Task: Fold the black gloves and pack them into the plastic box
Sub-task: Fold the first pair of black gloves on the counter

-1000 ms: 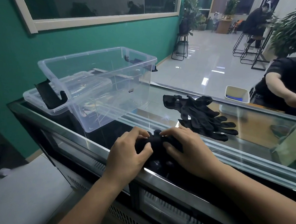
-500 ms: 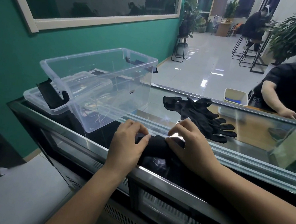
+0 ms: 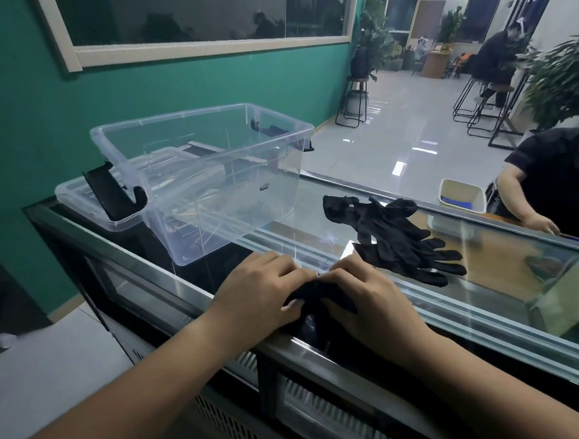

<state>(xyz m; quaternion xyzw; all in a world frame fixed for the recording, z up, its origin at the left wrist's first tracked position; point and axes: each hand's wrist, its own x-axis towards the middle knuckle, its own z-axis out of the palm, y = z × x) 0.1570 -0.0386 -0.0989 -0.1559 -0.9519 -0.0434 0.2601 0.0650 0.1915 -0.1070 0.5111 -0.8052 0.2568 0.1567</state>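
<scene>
1. Risk: the small bunched black fabric glove bundle (image 3: pixel 313 301) is pinched between both hands at the near metal edge of the glass-topped display counter (image 3: pixel 500 323); if the grip is eased too early, the soft cloth is judged likely to spring open, or to slide off the edge toward 6 o'clock
2. Risk: the clear plastic storage box (image 3: pixel 212 179) is propped tilted on its clear lid (image 3: pixel 77 201) at 10 o'clock from the hands; a bump on the carry across could rock it
3. Risk: black cloth against dark glass, so a loose finger left sticking out of the fold could be missed
4. Left hand (image 3: pixel 258 296): fingers curled down, thumb pressed against the bundle's left side, closed on the cloth
5. Right hand (image 3: pixel 374 304): fingers curled over the bundle's right side, closed on the same cloth; how much is tucked under the palm cannot be told
6. Bundle look: compact, dark, wrinkled, mostly covered by the hands; fold state is not readable
7. Remaining loose pile of black gloves (image 3: pixel 396 240) is seen at 1 o'clock from the hands, flat on the glass, fingers splayed toward 3 o'clock, not yet folded, well apart from the box
8. Box interior is judged empty of gloves; its black latch clips are open
</scene>
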